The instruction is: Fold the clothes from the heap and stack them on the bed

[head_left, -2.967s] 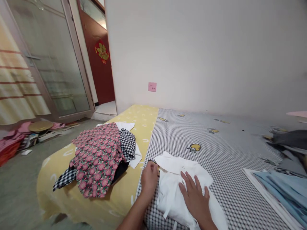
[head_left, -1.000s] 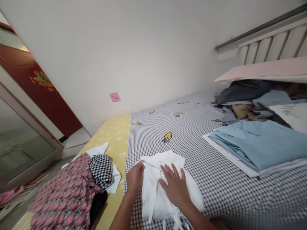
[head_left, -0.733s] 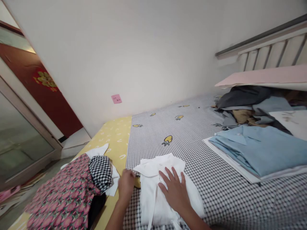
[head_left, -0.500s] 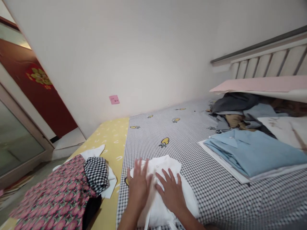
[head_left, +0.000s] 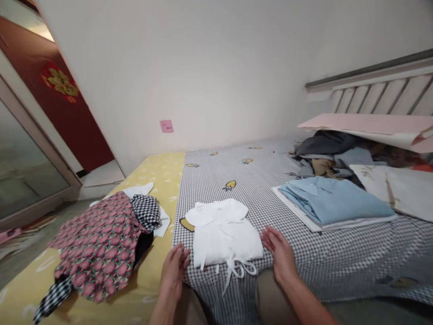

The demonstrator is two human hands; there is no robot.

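- My left hand point(head_left: 174, 271) and my right hand point(head_left: 280, 253) each have an open grip, fingers spread and pinching nothing.
- A white folded cotton shirt point(head_left: 223, 237) lies between them on a black-and-white gingham bed sheet point(head_left: 209, 189), close to where that sheet meets a yellow patterned bed sheet point(head_left: 162, 171).
- My left fingertips sit just off the shirt's near left corner. My right fingertips are at its right edge, and I cannot tell whether they touch it.
- The shirt's collar points away from me, toward the white wall point(head_left: 216, 72), and its white tie strings point(head_left: 238, 268) trail toward me.
- Its long axis is hard to judge: the bundle looks slightly wider across than from collar to hem, but the squeezed, wide view may mislead.
- The loose tie strings lie nearest my brown-covered right leg point(head_left: 274, 298), so shifting that leg could catch them and drag the shirt askew.
- The top layers aren't pinned down, so a sideways sweep of either hand could rumple the folds.
- A pink floral garment point(head_left: 98, 243) and black-and-white checked cloth point(head_left: 145, 212) lie just left of my left hand, where a careless reach could snag them.
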